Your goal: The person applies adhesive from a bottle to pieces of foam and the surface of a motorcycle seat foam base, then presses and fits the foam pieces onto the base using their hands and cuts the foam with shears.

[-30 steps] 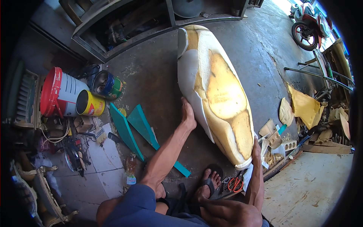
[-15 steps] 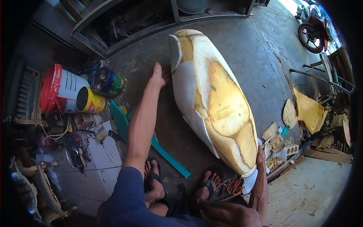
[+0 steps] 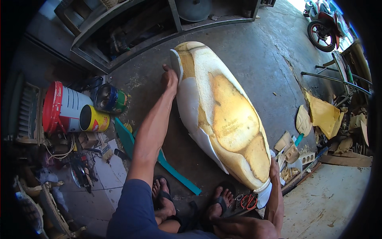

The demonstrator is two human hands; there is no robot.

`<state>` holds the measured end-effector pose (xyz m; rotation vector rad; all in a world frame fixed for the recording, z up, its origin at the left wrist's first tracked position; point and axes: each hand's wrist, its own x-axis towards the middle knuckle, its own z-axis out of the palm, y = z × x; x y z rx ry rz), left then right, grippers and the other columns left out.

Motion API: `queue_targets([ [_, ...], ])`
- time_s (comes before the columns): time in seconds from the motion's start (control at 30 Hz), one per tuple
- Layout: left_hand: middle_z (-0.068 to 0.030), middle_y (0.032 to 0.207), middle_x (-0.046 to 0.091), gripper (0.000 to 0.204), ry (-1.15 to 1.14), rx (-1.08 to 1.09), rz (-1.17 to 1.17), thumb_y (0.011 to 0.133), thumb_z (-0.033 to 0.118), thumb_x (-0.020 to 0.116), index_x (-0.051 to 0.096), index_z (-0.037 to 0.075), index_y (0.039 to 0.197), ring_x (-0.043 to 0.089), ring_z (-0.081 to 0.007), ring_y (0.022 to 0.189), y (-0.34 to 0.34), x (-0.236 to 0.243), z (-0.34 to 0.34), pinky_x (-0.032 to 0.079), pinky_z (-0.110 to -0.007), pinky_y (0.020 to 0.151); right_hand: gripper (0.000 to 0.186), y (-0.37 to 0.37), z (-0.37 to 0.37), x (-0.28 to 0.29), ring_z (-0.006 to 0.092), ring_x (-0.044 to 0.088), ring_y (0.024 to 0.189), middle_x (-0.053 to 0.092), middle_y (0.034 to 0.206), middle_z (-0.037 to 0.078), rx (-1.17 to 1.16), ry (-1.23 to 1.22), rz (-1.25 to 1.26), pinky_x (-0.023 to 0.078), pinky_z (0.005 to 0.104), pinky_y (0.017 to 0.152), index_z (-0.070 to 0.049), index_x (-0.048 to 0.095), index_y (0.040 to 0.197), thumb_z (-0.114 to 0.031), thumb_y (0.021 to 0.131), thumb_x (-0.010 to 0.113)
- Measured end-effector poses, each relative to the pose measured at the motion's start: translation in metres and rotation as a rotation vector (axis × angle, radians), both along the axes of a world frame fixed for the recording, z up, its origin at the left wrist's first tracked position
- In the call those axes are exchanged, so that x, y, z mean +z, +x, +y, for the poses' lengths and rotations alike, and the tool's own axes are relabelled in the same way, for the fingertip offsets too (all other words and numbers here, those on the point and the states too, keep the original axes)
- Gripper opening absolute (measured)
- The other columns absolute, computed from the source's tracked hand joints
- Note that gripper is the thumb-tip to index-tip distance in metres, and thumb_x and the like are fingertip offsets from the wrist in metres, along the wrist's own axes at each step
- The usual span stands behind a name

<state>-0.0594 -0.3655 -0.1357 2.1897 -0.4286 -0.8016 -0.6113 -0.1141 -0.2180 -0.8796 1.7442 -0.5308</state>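
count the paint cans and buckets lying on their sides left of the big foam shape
3: a white bucket with red lid, a yellow can touching it, and a dark blue-green can just behind. More may hide in the clutter.
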Motion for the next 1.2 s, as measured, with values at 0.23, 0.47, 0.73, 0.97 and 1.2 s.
queue_targets([
  [0.23,-0.0224,0.148,0.048,0.084,-0.268,-0.155,0.369,0.101,0.065,0.021,0.045,-0.002,0.146,0.049,-0.0355,0.135,0.031,0.015,-0.035,0.040,-0.044,0.110,0.070,-0.015,0.007,-0.017,0.0178,0.060,0.078,0.070,0.084,0.013,0.019,-0.047,0.187,0.047,0.0351,0.076,0.008,0.071,0.097,-0.055,0.102,0.041],
  [0.47,-0.0264,0.143,0.052,0.077,-0.089,-0.074,0.145,0.101,0.055,0.026,0.052,-0.006,0.140,0.053,-0.0396,0.130,0.034,0.008,-0.072,0.041,-0.044,0.109,0.069,0.006,0.006,0.000,0.0185,0.058,0.072,0.068,0.078,0.012,-0.027,-0.021,0.194,0.046,0.0363,0.073,0.008,0.070,0.090,-0.055,0.102,0.042],
  [0.73,-0.0235,0.158,0.033,0.091,-0.208,-0.402,0.292,0.100,0.069,0.021,0.032,-0.006,0.151,0.040,-0.0346,0.143,0.095,-0.043,-0.073,0.037,-0.046,0.114,0.073,0.013,0.007,0.011,0.0196,0.056,0.068,0.066,0.074,0.013,0.025,-0.035,0.296,0.045,0.0382,0.068,0.010,0.069,0.089,-0.057,0.102,0.042],
  [0.97,-0.0252,0.144,0.050,0.088,-0.276,-0.436,0.466,0.100,0.070,0.025,0.039,-0.004,0.146,0.054,-0.0365,0.129,0.129,-0.051,-0.091,0.043,-0.048,0.109,0.073,0.025,0.006,0.012,0.0202,0.055,0.066,0.062,0.068,0.015,0.045,-0.018,0.319,0.044,0.0402,0.067,0.011,0.067,0.086,-0.055,0.102,0.040],
  [1.2,-0.0207,0.157,0.035,0.085,-0.313,-0.149,0.309,0.102,0.068,0.021,0.030,0.001,0.153,0.040,-0.0319,0.142,0.069,-0.031,-0.055,0.035,-0.044,0.116,0.072,0.017,0.013,0.021,0.0201,0.053,0.063,0.060,0.064,0.013,0.001,-0.016,0.375,0.043,0.0426,0.065,0.010,0.066,0.082,-0.054,0.102,0.041],
])
